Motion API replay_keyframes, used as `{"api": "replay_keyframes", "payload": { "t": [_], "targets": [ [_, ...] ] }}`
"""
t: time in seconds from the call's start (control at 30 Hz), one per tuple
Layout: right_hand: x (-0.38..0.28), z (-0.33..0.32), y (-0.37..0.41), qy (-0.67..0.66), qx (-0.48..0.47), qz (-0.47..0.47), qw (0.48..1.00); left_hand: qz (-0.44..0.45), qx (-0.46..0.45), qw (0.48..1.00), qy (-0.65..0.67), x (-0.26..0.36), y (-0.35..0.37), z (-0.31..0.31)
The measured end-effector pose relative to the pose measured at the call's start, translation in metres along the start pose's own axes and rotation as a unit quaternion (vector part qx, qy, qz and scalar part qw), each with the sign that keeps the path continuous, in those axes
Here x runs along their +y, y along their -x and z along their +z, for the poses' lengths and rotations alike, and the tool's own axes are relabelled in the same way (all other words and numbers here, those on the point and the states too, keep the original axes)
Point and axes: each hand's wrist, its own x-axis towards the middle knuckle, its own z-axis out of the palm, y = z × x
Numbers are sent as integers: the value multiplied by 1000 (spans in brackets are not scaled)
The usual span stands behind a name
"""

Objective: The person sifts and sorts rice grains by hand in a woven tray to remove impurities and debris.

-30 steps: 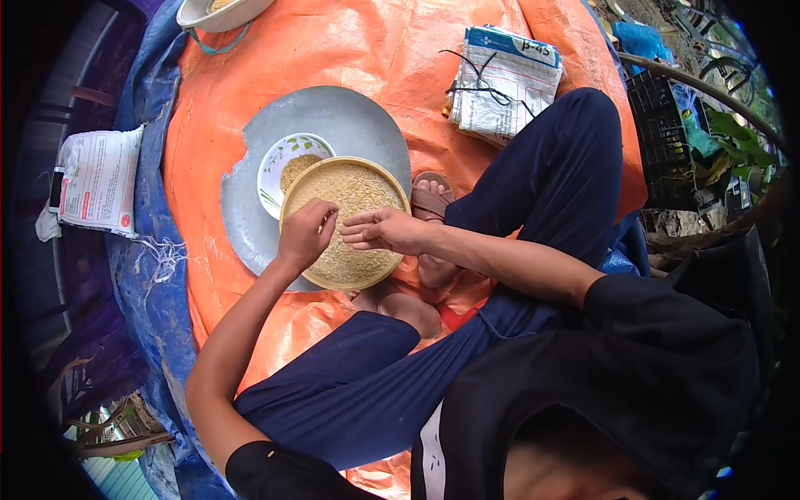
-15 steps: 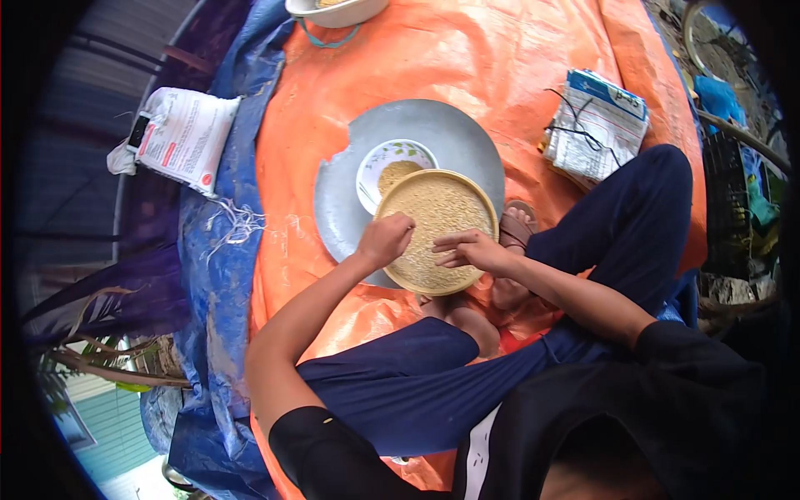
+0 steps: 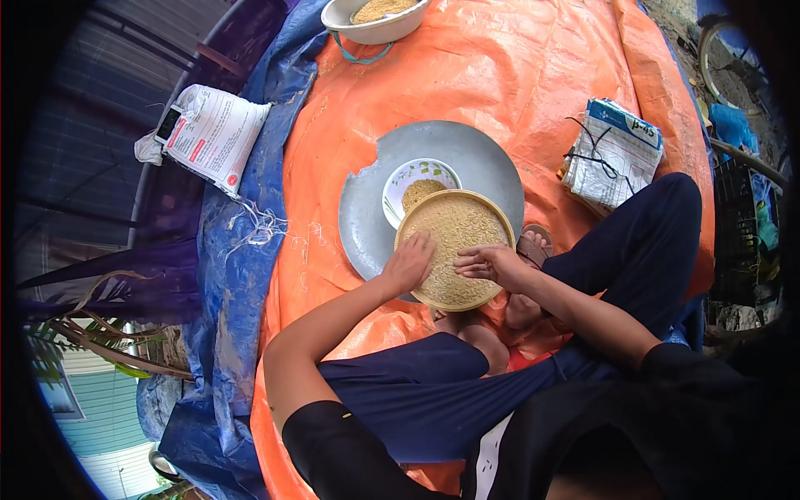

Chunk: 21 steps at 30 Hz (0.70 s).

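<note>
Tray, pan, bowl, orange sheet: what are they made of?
Tray: tan matte rim, plastic or bamboo, unclear. Pan: dull grey metal, probably aluminium; jagged bite out of its rim. Bowl: glossy white with leaf print, ceramic or melamine. Sheet: orange plastic tarp, shiny creases.

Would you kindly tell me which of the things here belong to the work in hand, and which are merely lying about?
In use:
round tray of grain, under the left hand and right hand
small bowl of grain
metal platter beneath both

Lying about:
white basin
printed sack
folded sack
sandal
</note>
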Motion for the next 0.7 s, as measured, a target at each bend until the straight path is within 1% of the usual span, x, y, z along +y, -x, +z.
{"api": "replay_keyframes", "payload": {
  "t": [0.2, 0.3, 0.4, 0.5, 0.7],
  "targets": [
    [6, -6, -5, 19, -10, 20, 1000, 107, -39, 993, -14, 10, -2, 10],
    [7, -8, -6, -2, -7, 18, 1000, 179, -36, 982, -46, 14, 1, 4],
    [8, -9, -6, -2, -9, 19, 1000, 257, -10, 961, -99, 8, 3, 9],
    [9, -10, -7, -3, -14, 26, 1000, 303, -11, 942, -143, 5, 4, 7],
    [10, -11, -8, 3, -15, 25, 1000, 290, -115, 945, -102, 10, 6, 8]
  ]
}}
